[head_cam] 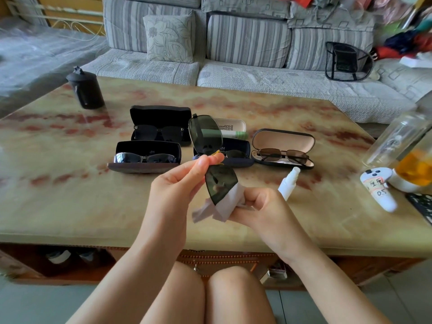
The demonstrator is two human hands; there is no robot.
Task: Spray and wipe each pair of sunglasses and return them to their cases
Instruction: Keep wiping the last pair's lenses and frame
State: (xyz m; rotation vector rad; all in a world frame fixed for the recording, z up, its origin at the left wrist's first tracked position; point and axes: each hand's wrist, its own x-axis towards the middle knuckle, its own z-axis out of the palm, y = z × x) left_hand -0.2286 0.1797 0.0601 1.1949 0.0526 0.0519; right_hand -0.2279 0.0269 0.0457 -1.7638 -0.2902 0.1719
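Pinching sunglasses (221, 183) at the bridge, fingers of left hand (177, 183), right hand (261, 204) fingers clutching white cloth (223, 209) (round lower lens)

I see open cases (282, 139) clustered at the middle of the table (70, 195), glasses (282, 155) in them; spray bottle (288, 183) lies before the right one; canister (86, 90) back left, jar (397, 141) right edge, sofa (245, 73) behind.

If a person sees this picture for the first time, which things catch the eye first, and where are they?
In the middle, the left hand pinches green-lensed sunglasses while the right hand holds a white cloth against the lower lens. Behind them, open cases lie on the marbled table, several with sunglasses inside. A white spray bottle lies just right of the hands.
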